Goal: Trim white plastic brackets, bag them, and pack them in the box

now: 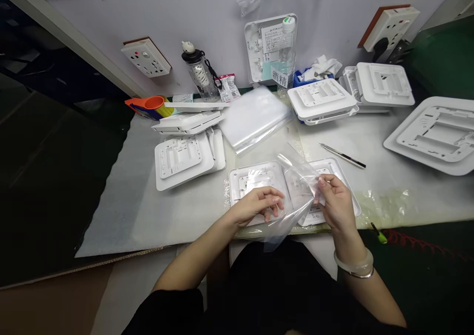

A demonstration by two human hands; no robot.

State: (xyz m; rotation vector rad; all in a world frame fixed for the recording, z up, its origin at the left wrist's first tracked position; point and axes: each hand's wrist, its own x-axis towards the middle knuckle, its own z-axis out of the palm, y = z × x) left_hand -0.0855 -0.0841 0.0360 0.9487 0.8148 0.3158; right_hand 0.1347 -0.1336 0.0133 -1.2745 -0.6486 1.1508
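My right hand [336,202] pinches a clear plastic bag [296,187] between thumb and fingers, its crumpled film hanging toward the table's front edge. Loosely curled with the fingers apart, my left hand [259,204] is over a white plastic panel [276,172] and beside the film. It seems to hold nothing; whether its fingertips touch the film is unclear. A second white panel [338,169] lies under the bag and my right hand, partly covered by both. Behind them is a pile of clear plastic sheets or bags [255,115].
More white panels are stacked at the left [181,160], the back right [320,98] and the far right [440,132]. A pen-like tool [342,156] lies on the covered table. By the wall stand a drinking bottle [203,76], an orange tape dispenser [148,105] and a labelled clear bottle [287,58].
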